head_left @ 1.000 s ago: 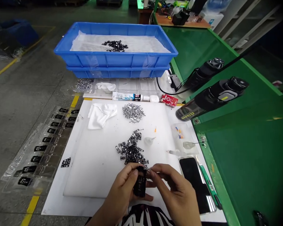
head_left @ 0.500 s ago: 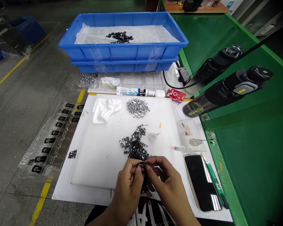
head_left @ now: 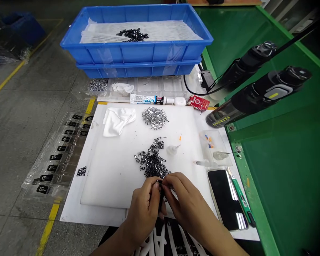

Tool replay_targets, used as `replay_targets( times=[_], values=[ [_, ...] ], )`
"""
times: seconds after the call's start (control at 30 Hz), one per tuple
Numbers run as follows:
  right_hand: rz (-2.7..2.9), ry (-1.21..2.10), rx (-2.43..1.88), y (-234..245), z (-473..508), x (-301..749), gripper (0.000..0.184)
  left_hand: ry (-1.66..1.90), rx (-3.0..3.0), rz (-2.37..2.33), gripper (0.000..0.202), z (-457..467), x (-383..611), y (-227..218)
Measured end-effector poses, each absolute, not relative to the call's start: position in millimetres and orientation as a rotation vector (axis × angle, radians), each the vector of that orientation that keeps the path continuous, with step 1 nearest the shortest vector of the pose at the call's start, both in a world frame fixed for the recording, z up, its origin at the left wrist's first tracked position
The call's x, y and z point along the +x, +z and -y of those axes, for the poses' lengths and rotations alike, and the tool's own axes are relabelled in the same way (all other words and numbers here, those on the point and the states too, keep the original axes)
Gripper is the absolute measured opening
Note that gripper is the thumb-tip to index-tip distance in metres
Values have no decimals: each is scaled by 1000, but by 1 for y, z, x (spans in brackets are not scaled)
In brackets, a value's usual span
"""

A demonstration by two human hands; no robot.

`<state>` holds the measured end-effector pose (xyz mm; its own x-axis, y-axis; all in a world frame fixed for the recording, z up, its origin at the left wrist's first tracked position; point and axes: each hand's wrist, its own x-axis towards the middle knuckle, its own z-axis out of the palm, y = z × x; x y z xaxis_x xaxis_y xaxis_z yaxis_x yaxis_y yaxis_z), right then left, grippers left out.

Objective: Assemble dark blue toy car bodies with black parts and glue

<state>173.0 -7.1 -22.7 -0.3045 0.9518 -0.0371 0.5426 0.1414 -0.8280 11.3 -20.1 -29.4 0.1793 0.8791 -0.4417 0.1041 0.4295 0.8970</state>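
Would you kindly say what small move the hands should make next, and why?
Likely squeeze gently together on the black part: the left hand and right hand both pinch its top end, above the white board, just near the black pile.

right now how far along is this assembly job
Done, it seems: black parts sit in pockets of the clear tray. In hand: left hand and right hand pinch a small black part. Left, likely plenty: the black pile and silver pile on the white board.
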Motion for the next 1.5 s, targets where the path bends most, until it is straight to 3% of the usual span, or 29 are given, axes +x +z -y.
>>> replay_targets(
  times=[0.5,1.03,1.3,1.5],
  values=[
    [1975,1039,-1456,-27,13,170,10,672,1041,-1267,40,15,7,-26],
    [1462,1395,-1546,-19,4,166,15,753,931,-1269,31,22,9,-28],
    [1386,1251,-1606,-22,8,158,13,802,683,-1184,27,18,17,-34],
    [1520,922,-1593,-27,10,162,25,861,538,-1218,22,18,14,-47]
  ],
)
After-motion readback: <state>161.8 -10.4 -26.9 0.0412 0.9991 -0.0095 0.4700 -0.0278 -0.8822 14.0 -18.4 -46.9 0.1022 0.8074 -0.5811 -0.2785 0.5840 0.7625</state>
